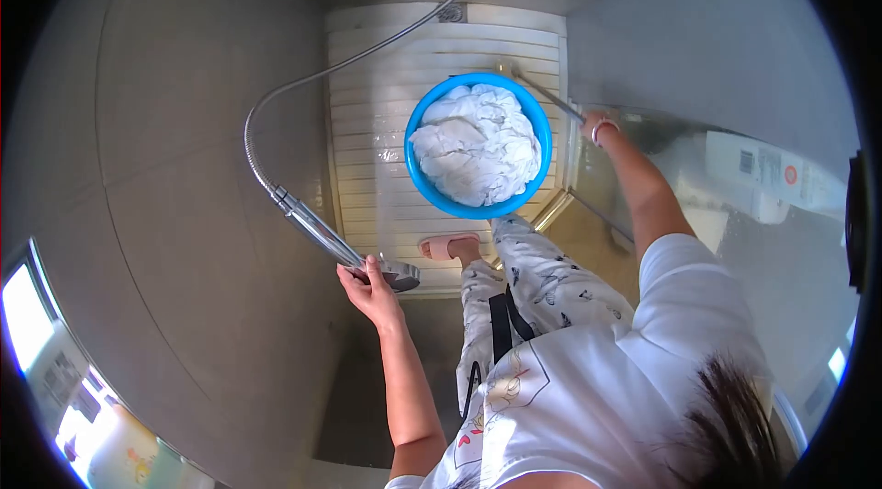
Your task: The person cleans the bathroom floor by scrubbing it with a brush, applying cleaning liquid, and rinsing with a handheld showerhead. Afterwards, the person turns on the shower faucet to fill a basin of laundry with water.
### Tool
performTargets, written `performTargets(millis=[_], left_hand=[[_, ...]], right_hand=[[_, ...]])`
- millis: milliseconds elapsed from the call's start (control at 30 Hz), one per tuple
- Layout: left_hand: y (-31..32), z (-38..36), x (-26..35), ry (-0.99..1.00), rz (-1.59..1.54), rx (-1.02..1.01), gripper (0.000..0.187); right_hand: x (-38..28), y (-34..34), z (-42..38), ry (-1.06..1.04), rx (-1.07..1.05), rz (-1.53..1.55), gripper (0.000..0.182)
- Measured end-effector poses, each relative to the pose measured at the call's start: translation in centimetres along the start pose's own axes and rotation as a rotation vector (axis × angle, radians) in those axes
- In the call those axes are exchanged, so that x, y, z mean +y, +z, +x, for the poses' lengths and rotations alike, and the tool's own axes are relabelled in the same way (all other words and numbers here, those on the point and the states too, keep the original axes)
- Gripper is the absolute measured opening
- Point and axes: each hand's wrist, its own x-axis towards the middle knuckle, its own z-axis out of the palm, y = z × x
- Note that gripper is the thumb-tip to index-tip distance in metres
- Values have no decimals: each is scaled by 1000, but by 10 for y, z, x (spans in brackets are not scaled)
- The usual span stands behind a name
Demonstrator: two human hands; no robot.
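Note:
My left hand (372,294) is closed around the metal shower head (399,276), near the lower end of its handle, left of my legs. Thin streams of water seem to fall from it onto the slatted floor. My right hand (597,124) grips a thin rod-like handle (553,97) that slants up and left to the right rim of a blue basin (412,158); its far end is hard to make out. Crumpled white cloth (478,144) fills the basin, which stands on the floor in front of my feet.
A flexible metal hose (299,83) arcs from the top down the left side. The white slatted floor (363,135) has a drain (452,14) at its far edge. A glass panel with a label (767,167) is at the right. My pink slipper (443,244) is below the basin.

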Motion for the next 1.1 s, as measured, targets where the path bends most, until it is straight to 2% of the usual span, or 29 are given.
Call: performTargets(millis=[100, 200, 233, 300, 367, 467, 567, 667, 767, 867, 967, 1067, 1100], left_hand=[[14, -20, 19, -1, -65, -40, 20], [38, -43, 30, 50, -8, -78, 19], [44, -49, 33, 53, 10, -86, 19], [54, -58, 34, 75, 24, -96, 19], [54, -63, 30, 111, 33, -53, 18], [63, -62, 32, 108, 52, -39, 18], [65, -71, 34, 108, 55, -38, 18], [69, -73, 37, 83, 59, -67, 20], [74, -72, 36, 94, 67, -75, 20], [69, -75, 33, 119, 78, -68, 20], [71, -75, 34, 126, 87, -49, 20], [68, -74, 30, 128, 97, -45, 20], [70, -74, 31, 133, 83, -49, 20]], right_hand=[[40, 39, -12, 66, -110, -12, 29], [83, 45, -14, 67, 22, 41, 29], [89, 31, -17, 163, -7, 135, 29], [111, 25, 1, 199, -6, 43, 30], [117, 5, -9, 182, 139, -98, 31], [127, -16, -19, 65, 85, -442, 31], [136, -16, -20, 61, 200, -429, 29], [148, 1, -9, 94, 228, -409, 33], [158, 21, -2, 56, 431, -416, 30], [160, 27, 1, -8, 532, -450, 31], [158, 19, -1, -24, 462, -516, 30], [163, 8, 5, -24, 257, -301, 27], [171, 16, 11, -20, 300, -204, 26]])
